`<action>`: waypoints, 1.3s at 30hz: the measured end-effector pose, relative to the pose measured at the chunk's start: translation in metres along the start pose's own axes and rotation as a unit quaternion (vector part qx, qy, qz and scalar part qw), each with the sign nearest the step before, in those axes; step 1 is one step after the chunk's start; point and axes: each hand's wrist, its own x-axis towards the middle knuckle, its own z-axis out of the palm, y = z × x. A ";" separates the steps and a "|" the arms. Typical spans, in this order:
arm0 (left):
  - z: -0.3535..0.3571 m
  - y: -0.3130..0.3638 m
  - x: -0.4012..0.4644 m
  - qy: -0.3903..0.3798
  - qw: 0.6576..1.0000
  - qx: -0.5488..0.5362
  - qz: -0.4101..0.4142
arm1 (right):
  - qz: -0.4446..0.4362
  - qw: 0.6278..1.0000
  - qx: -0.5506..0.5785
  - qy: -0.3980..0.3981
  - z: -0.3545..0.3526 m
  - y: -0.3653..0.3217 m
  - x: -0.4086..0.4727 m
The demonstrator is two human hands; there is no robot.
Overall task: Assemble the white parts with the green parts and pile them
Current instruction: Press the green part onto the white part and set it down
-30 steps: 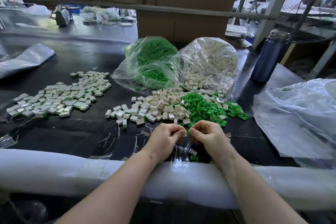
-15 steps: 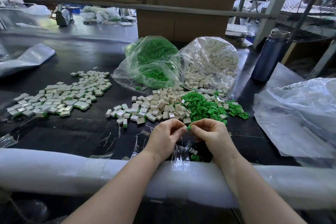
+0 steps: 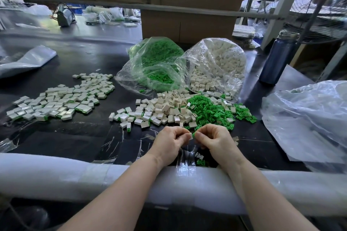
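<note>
My left hand and my right hand meet fingertip to fingertip over the dark table, just in front of the loose heaps. Between them they pinch a small white part and a green part, pressed together. Behind the hands lie a heap of loose white parts and a heap of loose green parts. A wide spread of assembled white-and-green pieces lies on the left.
Two clear bags stand behind the heaps, one of green parts, one of white parts. A blue bottle stands at the right. A crumpled plastic bag fills the right side. A white foam roll pads the near edge.
Both hands have shifted slightly away from me toward the heaps, and the fingertips have closed together on the white and green parts.
</note>
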 end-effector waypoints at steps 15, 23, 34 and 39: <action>0.001 0.001 -0.001 -0.009 1.000 0.013 0.009 | -0.017 1.000 -0.025 0.005 0.001 -0.003 -0.001; 0.004 0.004 -0.001 0.027 0.999 -0.025 0.005 | -0.018 0.996 0.083 0.010 0.000 -0.001 -0.001; 0.002 0.007 -0.002 0.014 0.997 -0.076 0.003 | -0.030 0.992 0.126 -0.002 -0.001 0.000 -0.002; 0.001 0.009 -0.001 0.006 0.996 -0.086 0.025 | -0.013 0.990 0.130 -0.045 0.000 -0.001 0.000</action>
